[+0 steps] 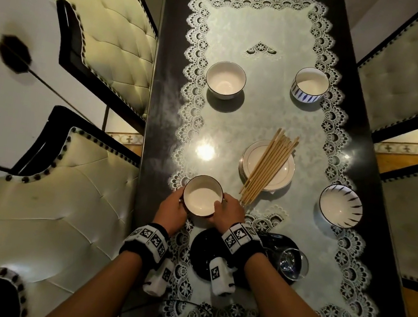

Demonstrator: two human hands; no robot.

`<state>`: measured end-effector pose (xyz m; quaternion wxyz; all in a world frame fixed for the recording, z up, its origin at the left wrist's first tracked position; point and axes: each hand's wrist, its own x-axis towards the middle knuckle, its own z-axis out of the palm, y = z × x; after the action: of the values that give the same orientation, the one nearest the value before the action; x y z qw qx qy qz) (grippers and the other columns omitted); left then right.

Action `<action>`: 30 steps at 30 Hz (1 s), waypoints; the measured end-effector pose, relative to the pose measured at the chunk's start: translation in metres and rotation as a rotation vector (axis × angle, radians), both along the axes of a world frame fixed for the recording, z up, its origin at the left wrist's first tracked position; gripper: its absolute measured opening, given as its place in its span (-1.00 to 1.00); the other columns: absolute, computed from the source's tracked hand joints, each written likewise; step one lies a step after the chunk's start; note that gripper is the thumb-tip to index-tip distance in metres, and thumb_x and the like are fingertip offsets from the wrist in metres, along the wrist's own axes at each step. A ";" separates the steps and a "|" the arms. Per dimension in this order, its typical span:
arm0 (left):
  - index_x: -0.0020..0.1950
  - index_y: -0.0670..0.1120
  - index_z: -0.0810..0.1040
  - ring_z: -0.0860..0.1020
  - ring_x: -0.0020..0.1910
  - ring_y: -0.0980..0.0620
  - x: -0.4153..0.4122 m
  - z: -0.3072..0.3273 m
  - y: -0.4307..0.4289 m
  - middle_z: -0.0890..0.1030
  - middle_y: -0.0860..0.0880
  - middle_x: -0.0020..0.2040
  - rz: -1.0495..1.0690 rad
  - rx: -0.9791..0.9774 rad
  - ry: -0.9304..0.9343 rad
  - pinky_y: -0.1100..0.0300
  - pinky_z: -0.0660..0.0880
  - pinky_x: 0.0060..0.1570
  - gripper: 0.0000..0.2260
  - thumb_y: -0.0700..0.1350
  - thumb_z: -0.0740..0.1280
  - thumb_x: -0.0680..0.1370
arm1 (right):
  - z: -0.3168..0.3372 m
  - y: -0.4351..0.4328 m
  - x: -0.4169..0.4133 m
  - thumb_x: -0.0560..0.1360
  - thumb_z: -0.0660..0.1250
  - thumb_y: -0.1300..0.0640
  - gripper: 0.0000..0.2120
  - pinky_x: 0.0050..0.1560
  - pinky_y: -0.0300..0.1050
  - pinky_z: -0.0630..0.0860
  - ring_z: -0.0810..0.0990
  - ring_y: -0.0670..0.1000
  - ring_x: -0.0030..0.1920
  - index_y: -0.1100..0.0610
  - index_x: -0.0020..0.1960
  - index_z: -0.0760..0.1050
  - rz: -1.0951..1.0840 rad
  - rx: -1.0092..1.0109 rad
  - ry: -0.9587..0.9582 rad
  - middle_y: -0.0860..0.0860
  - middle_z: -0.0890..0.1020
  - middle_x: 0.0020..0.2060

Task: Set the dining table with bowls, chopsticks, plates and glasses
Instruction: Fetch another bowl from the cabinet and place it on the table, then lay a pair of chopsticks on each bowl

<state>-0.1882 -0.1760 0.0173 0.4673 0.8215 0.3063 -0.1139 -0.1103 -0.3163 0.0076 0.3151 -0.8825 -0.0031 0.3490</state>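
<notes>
A person's left hand point(171, 206) and right hand point(229, 211) gripped a white bowl point(202, 198) from either side, the fingers point(219, 204) of both curled against its wall and the thumbs near its rim, seen from the head camera. The bowl sat between the two sets of fingers, at the near left edge of the lace cloth point(248, 41) on the dark counter point(163, 96). Whether it touched the cloth could not be told. Just beyond the right fingers, a bundle of chopsticks point(269, 165) lay across a stack of plates point(283, 171), its near tips close to the knuckles. Far beyond the fingers stood a plain bowl point(225, 78) and a blue-striped bowl point(310, 84). Well right of the right fingers stood a streaked bowl point(340, 206). Behind the fingers, beside the right wrist, a glass point(292, 262) sat on a black dish point(203, 253).
</notes>
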 end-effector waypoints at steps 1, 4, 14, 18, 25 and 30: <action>0.39 0.04 0.47 0.51 0.12 0.11 0.001 0.001 -0.001 0.60 -0.01 0.25 0.000 0.001 0.001 0.28 0.34 0.08 -0.61 -0.22 0.21 0.58 | 0.002 -0.002 0.001 0.59 0.19 0.15 -0.74 0.06 -0.01 0.50 0.59 0.23 0.10 0.26 0.16 0.53 -0.002 0.001 0.000 0.23 0.63 0.09; 0.38 0.06 0.47 0.52 0.07 0.12 0.005 0.004 -0.005 0.60 0.00 0.24 0.000 -0.009 -0.002 0.27 0.36 0.08 -0.62 -0.19 0.22 0.58 | 0.006 -0.007 0.002 0.59 0.19 0.14 -0.74 0.05 -0.03 0.50 0.59 0.22 0.10 0.25 0.17 0.54 -0.039 0.018 0.006 0.22 0.64 0.09; 0.34 -0.13 0.48 0.44 0.27 -0.16 -0.005 0.020 -0.025 0.48 -0.21 0.24 -0.056 0.185 -0.015 0.12 0.36 0.24 -0.63 -0.31 0.18 0.55 | 0.021 -0.043 -0.015 0.52 0.31 -0.06 -0.79 -0.07 0.12 0.67 0.73 0.10 -0.21 0.08 -0.09 0.58 -0.382 0.159 0.037 0.09 0.72 -0.18; 0.35 -0.23 0.43 0.39 0.29 -0.14 0.002 0.034 -0.042 0.37 -0.22 0.30 -0.072 0.265 -0.087 0.21 0.23 0.34 -0.61 -0.36 0.20 0.52 | 0.032 -0.081 -0.002 0.53 0.31 0.00 -0.82 -0.27 0.03 0.70 0.71 -0.05 -0.40 0.06 -0.19 0.57 -0.578 0.234 0.046 0.00 0.70 -0.39; 0.27 -0.17 0.49 0.49 0.19 -0.09 0.026 0.044 -0.082 0.44 -0.15 0.23 -0.171 0.240 -0.154 0.00 0.44 0.27 -0.72 -0.27 0.23 0.56 | 0.038 -0.134 0.042 0.49 0.38 0.01 -0.81 -0.41 -0.26 0.58 0.68 -0.07 -0.45 0.14 -0.10 0.62 -0.736 0.203 -0.042 0.00 0.71 -0.38; 0.21 -0.12 0.54 0.48 -0.14 0.22 0.030 0.036 -0.116 0.49 -0.09 0.17 -0.236 0.259 -0.135 0.67 0.23 -0.06 -0.76 -0.24 0.24 0.56 | 0.028 -0.157 0.059 0.50 0.40 0.02 -0.82 -0.32 -0.16 0.64 0.71 0.03 -0.35 0.14 -0.05 0.60 -0.736 0.138 -0.005 0.12 0.73 -0.20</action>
<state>-0.1580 -0.2924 0.0532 0.3607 0.9108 0.1876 -0.0723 -0.0511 -0.4735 0.0358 0.4780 -0.8022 0.2901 0.2093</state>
